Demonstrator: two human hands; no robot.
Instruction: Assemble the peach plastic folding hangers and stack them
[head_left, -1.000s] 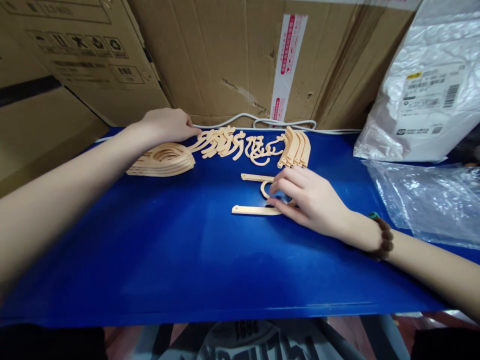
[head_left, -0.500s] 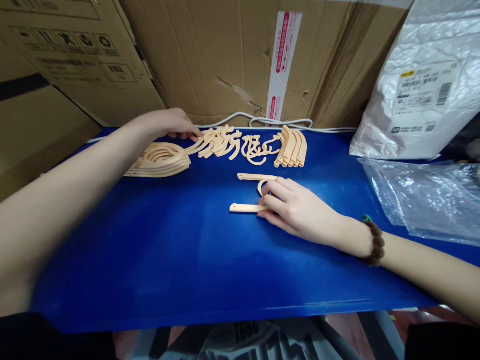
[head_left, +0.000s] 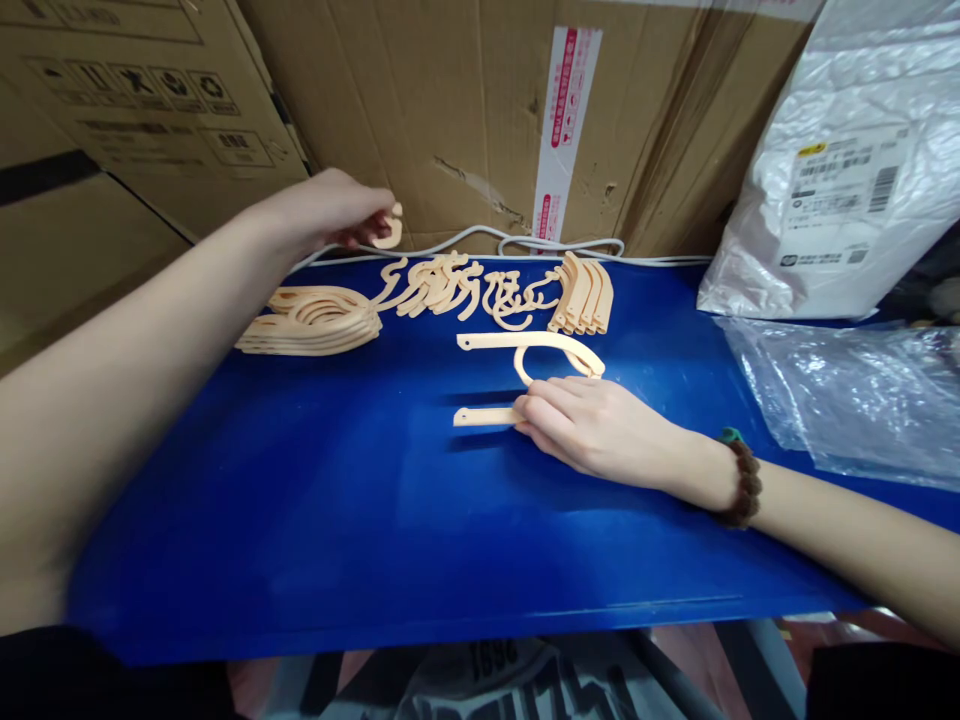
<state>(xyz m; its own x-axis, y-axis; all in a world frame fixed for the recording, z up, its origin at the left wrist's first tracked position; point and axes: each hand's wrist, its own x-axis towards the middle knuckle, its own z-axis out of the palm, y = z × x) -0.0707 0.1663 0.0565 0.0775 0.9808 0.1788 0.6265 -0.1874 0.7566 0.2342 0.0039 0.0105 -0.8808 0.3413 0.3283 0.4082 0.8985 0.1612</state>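
Note:
My right hand [head_left: 581, 420] is closed on a beige plastic folding hanger [head_left: 499, 342]. Its two arms point left, one above the other, and a curved hook shows between them; my fingers cover part of the lower arm. At the back left, my left hand [head_left: 346, 212] pinches a small curved beige piece [head_left: 388, 235], raised above the table and partly covered by the fingers. Below that hand lies a stack of beige curved parts [head_left: 330, 335]. To its right are a heap of short curved pieces [head_left: 442, 285], loose hooks [head_left: 511, 305] and a row of hanger arms [head_left: 585, 295].
The blue table [head_left: 337, 520] has its front edge close to me. Cardboard boxes [head_left: 390, 110] wall off the back and left, with a white cable [head_left: 480, 232] along their foot. On the right are a white parcel bag [head_left: 817, 220] and clear plastic film [head_left: 862, 400].
My left hand has lifted up and left from the curved pieces with one in its fingers. In my right hand, the hanger's upper arm has come into fuller view as the fingers shifted down.

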